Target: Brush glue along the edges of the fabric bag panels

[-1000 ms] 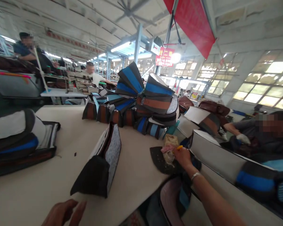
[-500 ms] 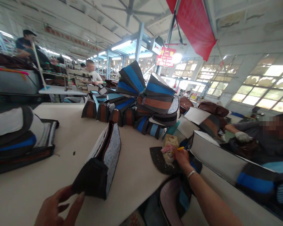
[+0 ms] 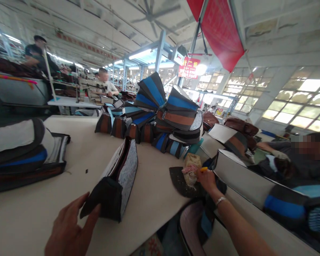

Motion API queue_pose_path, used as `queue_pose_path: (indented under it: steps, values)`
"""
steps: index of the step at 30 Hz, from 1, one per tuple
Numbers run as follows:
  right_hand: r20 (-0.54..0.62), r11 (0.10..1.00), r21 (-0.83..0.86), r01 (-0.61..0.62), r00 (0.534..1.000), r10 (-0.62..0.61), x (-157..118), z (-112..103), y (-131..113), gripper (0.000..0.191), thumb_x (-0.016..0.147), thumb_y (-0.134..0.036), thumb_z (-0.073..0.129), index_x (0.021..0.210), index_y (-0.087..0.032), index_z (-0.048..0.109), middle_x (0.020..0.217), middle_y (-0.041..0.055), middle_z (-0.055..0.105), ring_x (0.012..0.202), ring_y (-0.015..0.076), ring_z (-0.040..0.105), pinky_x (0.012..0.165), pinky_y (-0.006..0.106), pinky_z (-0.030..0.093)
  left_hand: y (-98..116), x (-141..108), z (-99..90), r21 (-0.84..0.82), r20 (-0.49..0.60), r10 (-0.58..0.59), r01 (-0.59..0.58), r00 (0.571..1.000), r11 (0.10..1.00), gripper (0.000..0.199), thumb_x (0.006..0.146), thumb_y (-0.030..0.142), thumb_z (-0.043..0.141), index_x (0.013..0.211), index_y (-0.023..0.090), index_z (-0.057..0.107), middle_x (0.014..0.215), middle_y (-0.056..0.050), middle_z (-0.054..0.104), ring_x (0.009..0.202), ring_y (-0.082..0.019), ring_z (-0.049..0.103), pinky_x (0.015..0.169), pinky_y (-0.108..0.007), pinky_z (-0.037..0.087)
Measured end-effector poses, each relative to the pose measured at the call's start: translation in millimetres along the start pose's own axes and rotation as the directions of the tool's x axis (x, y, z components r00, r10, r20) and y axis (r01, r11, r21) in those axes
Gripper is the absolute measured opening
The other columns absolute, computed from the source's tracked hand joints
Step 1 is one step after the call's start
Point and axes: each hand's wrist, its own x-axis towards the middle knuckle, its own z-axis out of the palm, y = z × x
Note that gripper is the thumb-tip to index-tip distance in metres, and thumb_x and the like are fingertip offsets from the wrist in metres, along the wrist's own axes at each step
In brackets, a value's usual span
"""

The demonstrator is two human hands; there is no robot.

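On the pale tabletop, a folded bag piece (image 3: 109, 195) stands with a black end toward me and a speckled grey-white lining along its right side. My left hand (image 3: 73, 224) has its near corner between thumb and fingers. My right hand (image 3: 207, 180) is closed around a yellow-handled tool (image 3: 203, 169), whose working end I cannot see. It is beside a crusted, yellowish container (image 3: 192, 160) with a crumpled pink cloth (image 3: 190, 169) against it. Under the container lies a dark, speckled fabric scrap (image 3: 180, 181).
Stacked bag panels with blue and brown stripes (image 3: 178, 117) stand at the table's back. More folded panels (image 3: 21, 153) lie at left, and long pale-lined pieces (image 3: 245, 177) at right. A co-worker's gloved hand (image 3: 280, 155) is at far right; other people are behind.
My left hand has moved slightly up and right, with its thumb and fingers further around the black corner. My right hand stays by the container. The view has shifted slightly.
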Motion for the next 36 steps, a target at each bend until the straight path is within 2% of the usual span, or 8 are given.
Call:
queue_pose_path:
  steps: [7, 11, 15, 21, 24, 26, 31, 36]
  values:
    - [-0.068, 0.988, 0.151, 0.024, 0.998, -0.014, -30.3, -7.2, -21.4, 0.027, 0.099, -0.038, 0.063, 0.111, -0.014, 0.065, 0.104, 0.0067, 0.068, 0.086, 0.0182, 0.068, 0.077, 0.036, 0.059, 28.8, 14.0, -7.2, -0.226, 0.014, 0.130, -0.124, 0.991, 0.966, 0.041, 0.090, 0.047, 0.051, 0.122, 0.023, 0.061, 0.119, -0.007, 0.060, 0.112, -0.029, 0.061, 0.098, -0.040, 0.050]
    - [-0.124, 0.942, 0.314, 0.115, 0.989, -0.079, -46.5, -26.5, -31.2, 0.028, 0.098, -0.042, 0.062, 0.095, -0.015, 0.068, 0.085, 0.0029, 0.069, 0.072, 0.0149, 0.065, 0.069, 0.032, 0.056, 46.0, 17.7, -13.2, -0.426, 0.124, 0.236, -0.163, 0.964, 0.890, 0.041, 0.091, 0.042, 0.054, 0.127, 0.024, 0.063, 0.111, -0.006, 0.062, 0.106, -0.026, 0.062, 0.094, -0.036, 0.050]
    - [-0.207, 0.837, 0.511, 0.197, 0.973, -0.103, -58.0, -52.2, -50.1, 0.036, 0.095, -0.047, 0.062, 0.079, -0.015, 0.067, 0.059, -0.0007, 0.060, 0.053, 0.0140, 0.058, 0.055, 0.027, 0.049, 70.1, 11.2, -17.7, -0.492, 0.183, 0.335, -0.210, 0.924, 0.845, 0.028, 0.095, 0.038, 0.051, 0.103, 0.023, 0.073, 0.093, -0.004, 0.062, 0.089, -0.021, 0.065, 0.082, -0.030, 0.052]
    - [-0.310, 0.517, 0.791, 0.327, 0.943, -0.122, -95.9, -103.7, -110.0, 0.052, 0.100, -0.061, 0.039, 0.079, -0.018, 0.059, 0.057, 0.0019, 0.063, 0.039, 0.0121, 0.050, 0.039, 0.023, 0.039, 92.2, -9.5, -12.9, -0.591, 0.241, 0.386, -0.181, 0.890, 0.786, 0.042, 0.088, 0.027, 0.056, 0.128, 0.026, 0.067, 0.112, -0.005, 0.068, 0.108, -0.025, 0.063, 0.097, -0.032, 0.050]
    - [-0.338, 0.156, 0.917, 0.366, 0.924, -0.180, -122.2, -129.5, -146.0, 0.042, 0.092, -0.059, 0.059, 0.083, -0.018, 0.061, 0.051, -0.0024, 0.060, 0.036, 0.0096, 0.047, 0.033, 0.018, 0.032, 98.2, -16.1, -8.9, -0.626, 0.288, 0.392, -0.138, 0.873, 0.768, 0.047, 0.087, 0.028, 0.057, 0.134, 0.025, 0.064, 0.115, -0.006, 0.068, 0.112, -0.026, 0.062, 0.101, -0.035, 0.049]
    - [-0.331, 0.029, 0.938, 0.345, 0.919, -0.213, -134.8, -137.3, -167.3, 0.040, 0.089, -0.056, 0.065, 0.079, -0.017, 0.061, 0.048, -0.0031, 0.059, 0.033, 0.0083, 0.045, 0.032, 0.016, 0.030, 101.5, -19.1, -8.0, -0.641, 0.305, 0.391, -0.116, 0.868, 0.759, 0.046, 0.088, 0.030, 0.057, 0.133, 0.025, 0.064, 0.115, -0.006, 0.068, 0.111, -0.026, 0.062, 0.101, -0.035, 0.048]
    - [-0.332, 0.177, 0.909, 0.378, 0.911, -0.243, -138.6, -122.5, -188.8, 0.040, 0.089, -0.056, 0.062, 0.080, -0.017, 0.064, 0.048, -0.0019, 0.061, 0.033, 0.0098, 0.049, 0.032, 0.017, 0.034, 106.6, -22.8, -11.3, -0.688, 0.322, 0.364, -0.047, 0.874, 0.724, 0.047, 0.087, 0.030, 0.059, 0.133, 0.023, 0.065, 0.121, -0.007, 0.067, 0.115, -0.027, 0.061, 0.101, -0.036, 0.048]
    - [-0.409, 0.301, 0.843, 0.446, 0.895, -0.180, -133.0, -116.3, -155.6, 0.031, 0.087, -0.047, 0.068, 0.079, -0.017, 0.068, 0.050, -0.0016, 0.061, 0.038, 0.0102, 0.050, 0.035, 0.019, 0.034, 104.4, -21.2, -14.6, -0.691, 0.327, 0.374, -0.050, 0.868, 0.721, 0.047, 0.089, 0.030, 0.057, 0.135, 0.025, 0.063, 0.119, -0.005, 0.068, 0.114, -0.025, 0.062, 0.101, -0.034, 0.047]
